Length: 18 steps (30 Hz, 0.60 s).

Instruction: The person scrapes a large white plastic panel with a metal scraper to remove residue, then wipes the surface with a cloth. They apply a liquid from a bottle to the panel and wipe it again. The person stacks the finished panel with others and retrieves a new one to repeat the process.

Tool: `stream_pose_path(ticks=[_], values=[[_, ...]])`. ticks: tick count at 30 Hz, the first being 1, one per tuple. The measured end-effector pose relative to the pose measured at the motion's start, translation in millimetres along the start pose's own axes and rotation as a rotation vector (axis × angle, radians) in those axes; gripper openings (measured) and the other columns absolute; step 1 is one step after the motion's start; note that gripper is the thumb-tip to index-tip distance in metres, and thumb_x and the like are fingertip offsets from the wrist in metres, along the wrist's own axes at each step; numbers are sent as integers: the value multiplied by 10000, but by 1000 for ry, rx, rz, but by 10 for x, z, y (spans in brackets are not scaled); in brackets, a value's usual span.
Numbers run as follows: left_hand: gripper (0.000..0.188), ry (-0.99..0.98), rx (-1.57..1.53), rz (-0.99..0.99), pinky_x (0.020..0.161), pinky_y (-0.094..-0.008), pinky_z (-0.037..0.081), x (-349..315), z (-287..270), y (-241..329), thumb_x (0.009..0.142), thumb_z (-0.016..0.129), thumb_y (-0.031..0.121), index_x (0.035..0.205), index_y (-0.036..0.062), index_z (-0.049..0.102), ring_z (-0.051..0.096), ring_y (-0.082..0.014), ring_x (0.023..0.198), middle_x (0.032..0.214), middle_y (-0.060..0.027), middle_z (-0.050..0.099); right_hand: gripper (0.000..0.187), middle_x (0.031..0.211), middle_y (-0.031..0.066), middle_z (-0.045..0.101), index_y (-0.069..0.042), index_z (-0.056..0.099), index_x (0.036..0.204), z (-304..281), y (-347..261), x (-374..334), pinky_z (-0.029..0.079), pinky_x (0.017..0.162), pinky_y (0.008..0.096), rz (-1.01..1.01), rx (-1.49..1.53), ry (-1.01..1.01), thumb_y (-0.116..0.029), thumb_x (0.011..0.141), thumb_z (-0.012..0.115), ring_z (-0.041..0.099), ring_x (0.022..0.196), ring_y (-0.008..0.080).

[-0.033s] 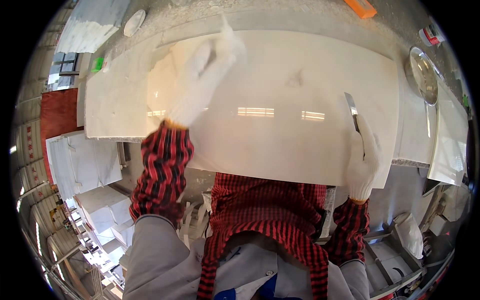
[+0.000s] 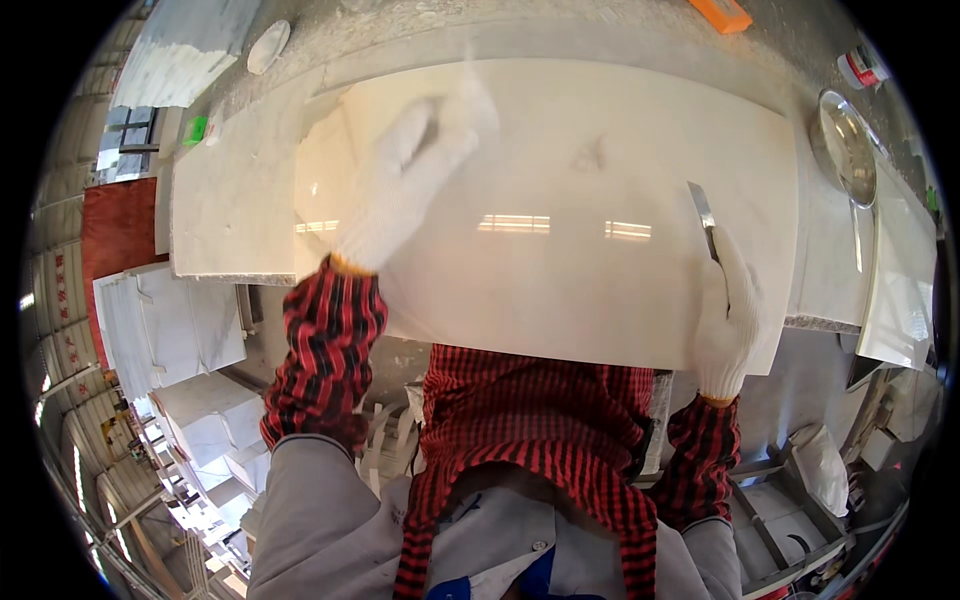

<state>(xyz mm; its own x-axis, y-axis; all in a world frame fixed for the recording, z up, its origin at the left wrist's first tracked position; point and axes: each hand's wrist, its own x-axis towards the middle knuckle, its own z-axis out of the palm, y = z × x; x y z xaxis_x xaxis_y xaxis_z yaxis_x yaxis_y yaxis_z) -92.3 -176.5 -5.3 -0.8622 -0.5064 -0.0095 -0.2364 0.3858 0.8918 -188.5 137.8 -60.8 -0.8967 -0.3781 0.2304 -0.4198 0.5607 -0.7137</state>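
A glossy cream slab [image 2: 560, 290] lies across the bench in front of me, with a faint grey smudge on its far half. My left hand [image 2: 430, 150], in a white knit glove, is over the slab's far left part, its fingers curled. A blurred white tip rises from those fingers; whether it is a fingertip or a scrap of something cannot be made out. Near the slab's right edge, my gloved right hand [image 2: 728, 315] is closed around a narrow putty knife [image 2: 702, 205]. Its metal blade points away from me, and the glove covers much of the dark handle.
A metal bowl [image 2: 843, 150] stands right of the slab, near a white tub [image 2: 862, 69]. An orange object [image 2: 722, 14] lies at the far edge. Far left are a whitish disc [image 2: 269, 47] and a green item [image 2: 195, 130]. White slabs [image 2: 170, 325] stand at left.
My left hand has shifted very slightly to the right, and the white tip at its fingers has moved too. My right hand with the putty knife stays almost where it was.
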Motion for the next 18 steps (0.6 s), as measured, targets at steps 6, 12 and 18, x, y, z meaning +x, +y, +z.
stream_pose_path(ticks=[6, 12, 18], values=[[415, -285, 278, -264, 860, -307, 497, -350, 105, 127, 909, 695, 274, 1202, -14, 638, 621, -132, 947, 1034, -61, 686, 285, 995, 166, 714, -5, 695, 1191, -44, -39, 14, 523, 787, 339, 25, 3, -9, -79, 923, 632, 683, 870, 258], [436, -378, 440, -189, 768, -275, 484, -239, 161, 209, 887, 685, 346, 1129, -14, 649, 596, -106, 836, 898, -93, 659, 284, 997, 164, 717, -7, 699, 1185, -35, -25, 23, 525, 790, 339, 11, -1, 3, -72, 915, 642, 688, 874, 259], [373, -460, 422, -291, 686, -285, 451, -142, 163, 280, 890, 655, 346, 1023, -2, 669, 525, -107, 730, 767, -52, 606, 285, 1003, 163, 720, -10, 702, 1184, -57, -63, 37, 528, 802, 343, 45, -8, -21, -64, 908, 650, 691, 892, 255]])
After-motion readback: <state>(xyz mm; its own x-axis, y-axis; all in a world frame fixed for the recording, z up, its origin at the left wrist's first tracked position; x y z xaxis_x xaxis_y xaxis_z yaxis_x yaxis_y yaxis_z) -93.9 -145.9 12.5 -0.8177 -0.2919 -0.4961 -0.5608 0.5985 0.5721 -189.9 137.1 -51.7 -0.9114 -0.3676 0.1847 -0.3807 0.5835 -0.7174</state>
